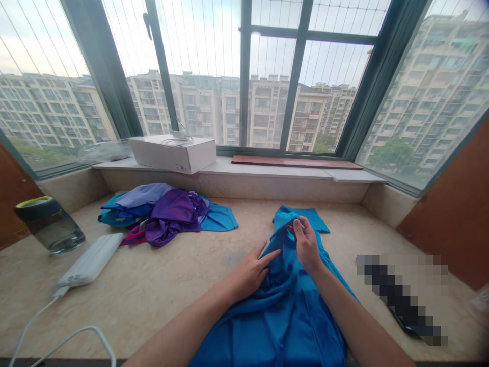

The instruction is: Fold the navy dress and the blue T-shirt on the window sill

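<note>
A bright blue garment point(282, 321) lies rumpled on the stone counter, one sleeve spread toward the window and its lower part reaching the front edge. My right hand point(306, 247) pinches a raised fold of the blue cloth near its far end, thumb against fingers. Just left of it, my left hand point(254, 270) rests on the garment with its fingers apart, the index finger pointing toward an opening in the cloth.
A pile of purple, lilac and blue clothes point(171, 216) lies at the back left. Further left are a water bottle point(49, 227) and a white power bank point(91, 260) with a cable. A white box point(173, 153) sits on the sill point(263, 171). A pixelated dark object point(401, 300) lies right.
</note>
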The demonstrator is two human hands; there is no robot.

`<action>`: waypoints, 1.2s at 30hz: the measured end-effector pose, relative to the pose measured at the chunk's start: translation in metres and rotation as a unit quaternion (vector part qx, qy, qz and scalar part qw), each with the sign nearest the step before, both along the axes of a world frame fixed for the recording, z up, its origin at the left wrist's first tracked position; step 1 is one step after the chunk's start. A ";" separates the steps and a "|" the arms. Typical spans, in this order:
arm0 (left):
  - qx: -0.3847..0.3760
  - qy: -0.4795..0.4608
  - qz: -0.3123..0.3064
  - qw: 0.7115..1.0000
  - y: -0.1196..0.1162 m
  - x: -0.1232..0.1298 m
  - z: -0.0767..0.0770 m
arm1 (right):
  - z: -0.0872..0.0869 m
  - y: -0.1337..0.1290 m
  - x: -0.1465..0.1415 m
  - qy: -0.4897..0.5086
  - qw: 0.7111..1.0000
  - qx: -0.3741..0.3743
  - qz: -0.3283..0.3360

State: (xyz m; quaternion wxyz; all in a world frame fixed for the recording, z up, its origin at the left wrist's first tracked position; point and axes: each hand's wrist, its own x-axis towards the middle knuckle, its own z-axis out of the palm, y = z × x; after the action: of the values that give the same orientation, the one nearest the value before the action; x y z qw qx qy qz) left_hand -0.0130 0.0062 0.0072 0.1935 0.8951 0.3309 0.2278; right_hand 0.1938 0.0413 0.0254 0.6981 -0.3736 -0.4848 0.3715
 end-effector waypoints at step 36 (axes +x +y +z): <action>-0.107 -0.282 0.100 0.948 0.035 -0.013 0.033 | 0.013 -0.011 0.012 0.096 0.973 -0.069 0.196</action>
State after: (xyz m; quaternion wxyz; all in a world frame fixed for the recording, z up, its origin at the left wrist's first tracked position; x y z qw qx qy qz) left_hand -0.0260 0.0409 0.0405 0.3500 0.7305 0.3728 0.4527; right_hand 0.2063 0.0305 0.0383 0.6272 -0.2812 -0.4525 0.5681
